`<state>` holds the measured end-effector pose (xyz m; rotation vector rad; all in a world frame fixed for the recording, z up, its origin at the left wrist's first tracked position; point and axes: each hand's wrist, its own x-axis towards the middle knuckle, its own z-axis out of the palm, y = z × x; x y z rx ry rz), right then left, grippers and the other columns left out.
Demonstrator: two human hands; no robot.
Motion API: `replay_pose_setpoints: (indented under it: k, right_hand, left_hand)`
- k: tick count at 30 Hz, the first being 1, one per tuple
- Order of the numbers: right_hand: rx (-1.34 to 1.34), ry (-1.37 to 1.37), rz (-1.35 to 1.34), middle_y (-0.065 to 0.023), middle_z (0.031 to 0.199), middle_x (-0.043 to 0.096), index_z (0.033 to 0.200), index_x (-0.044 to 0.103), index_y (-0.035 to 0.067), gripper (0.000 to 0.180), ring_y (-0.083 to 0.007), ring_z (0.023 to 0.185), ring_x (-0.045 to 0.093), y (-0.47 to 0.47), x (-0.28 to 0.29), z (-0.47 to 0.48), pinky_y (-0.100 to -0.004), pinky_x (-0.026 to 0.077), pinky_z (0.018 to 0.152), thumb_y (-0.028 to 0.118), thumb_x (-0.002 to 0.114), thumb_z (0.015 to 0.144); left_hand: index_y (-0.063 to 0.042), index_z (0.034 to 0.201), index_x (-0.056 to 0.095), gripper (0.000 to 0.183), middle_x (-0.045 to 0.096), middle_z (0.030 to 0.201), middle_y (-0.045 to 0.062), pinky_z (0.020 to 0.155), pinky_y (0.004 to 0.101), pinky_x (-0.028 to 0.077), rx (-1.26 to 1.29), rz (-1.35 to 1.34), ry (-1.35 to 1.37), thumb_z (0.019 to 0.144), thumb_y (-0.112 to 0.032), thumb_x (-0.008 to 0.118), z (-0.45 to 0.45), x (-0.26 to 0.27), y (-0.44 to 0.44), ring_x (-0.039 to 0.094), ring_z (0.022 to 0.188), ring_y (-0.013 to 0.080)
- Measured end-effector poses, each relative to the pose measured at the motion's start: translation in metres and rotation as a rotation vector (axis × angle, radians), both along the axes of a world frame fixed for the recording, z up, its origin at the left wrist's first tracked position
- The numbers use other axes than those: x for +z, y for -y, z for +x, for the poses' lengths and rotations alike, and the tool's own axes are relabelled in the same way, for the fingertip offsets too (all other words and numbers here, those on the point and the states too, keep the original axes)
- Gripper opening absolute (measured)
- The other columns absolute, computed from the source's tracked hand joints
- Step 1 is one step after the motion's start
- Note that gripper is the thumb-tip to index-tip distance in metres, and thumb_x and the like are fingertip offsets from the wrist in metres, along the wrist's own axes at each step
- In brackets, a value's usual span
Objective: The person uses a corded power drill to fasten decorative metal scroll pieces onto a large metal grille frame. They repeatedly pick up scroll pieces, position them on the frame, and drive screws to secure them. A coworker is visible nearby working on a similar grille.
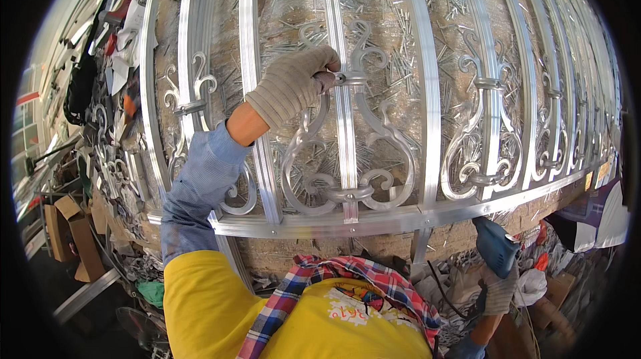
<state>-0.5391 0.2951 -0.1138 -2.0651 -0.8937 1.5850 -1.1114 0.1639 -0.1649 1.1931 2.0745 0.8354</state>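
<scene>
My left hand (295, 83), in a ribbed fabric glove, grips the left end of a metal collar (354, 78). That collar crosses a bright aluminium bar (345, 139) and the necks of a scroll ornament (408, 174). Lower down, a second collar (350, 194) binds the scroll's curls across the same bar. At the lower right, my gloved right hand (499, 289) holds a blue power drill (496, 249) by its handle. The drill's front end points up toward the railing's bottom rail (390, 223); its tip is hard to make out.
More bars with scroll ornaments (483, 159) run to the right across a worktop (300, 3) strewn with metal pins or rivets. Offcuts and tools (117, 159) crowd the left side. Cardboard boxes (80, 239) stand lower left. A dark cable (443, 289) hangs near the drill.
</scene>
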Motion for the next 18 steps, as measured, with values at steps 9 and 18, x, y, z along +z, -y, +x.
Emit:
replay_pose_setpoints:
  k: [9,18]
  right_hand:
    - [0.482,0.36,0.153,-0.0104,0.102,0.062,0.122,0.049,-0.004,0.061,-0.0184,0.085,0.059,0.03,0.057,-0.085,-0.0291,0.049,0.074,0.0,0.069,0.064]
    - [0.748,0.564,0.33,-0.0166,0.098,0.064,0.127,0.044,-0.001,0.069,-0.0222,0.085,0.063,0.037,0.045,-0.053,-0.0325,0.05,0.074,0.014,0.071,0.065]
  left_hand:
    - [-0.006,0.101,0.054,0.018,0.062,0.073,0.011,0.061,0.0372,0.05,-0.388,-0.185,-0.59,0.083,-0.007,0.055,0.016,0.003,-0.027,0.062,0.063,0.0263]
    - [-0.006,0.13,0.042,0.043,0.065,0.085,0.013,0.065,0.0376,0.053,-0.301,-0.21,-0.755,0.089,-0.013,0.052,0.022,-0.03,-0.024,0.066,0.076,0.0256]
